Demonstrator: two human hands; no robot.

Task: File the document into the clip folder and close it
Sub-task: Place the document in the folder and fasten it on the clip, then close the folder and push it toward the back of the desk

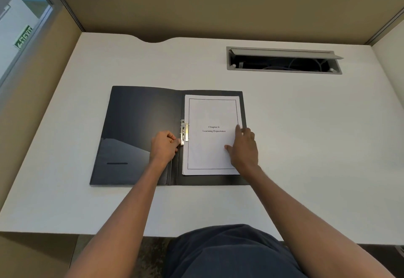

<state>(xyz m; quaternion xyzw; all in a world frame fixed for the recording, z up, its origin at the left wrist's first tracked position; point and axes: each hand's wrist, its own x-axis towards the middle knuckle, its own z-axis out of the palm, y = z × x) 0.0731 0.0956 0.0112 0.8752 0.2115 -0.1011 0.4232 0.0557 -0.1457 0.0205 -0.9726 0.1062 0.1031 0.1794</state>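
A black clip folder (135,129) lies open flat on the white desk (306,146). A white document (212,111) headed "Chapter 6 Learning Experience" rests on its right half, its left edge beside the metal clip (184,130) at the spine. My left hand (164,147) is on the folder just left of the spine, fingers curled, fingertips pinching the clip's lower end. My right hand (243,146) lies flat on the document's right side, fingers spread, pressing it down. The clip's bar overlaps the paper's left margin.
An open grey cable tray (284,61) is set into the desk at the back right. Beige partition walls (218,4) enclose the desk at the back and sides. The desk's near edge is just above my lap.
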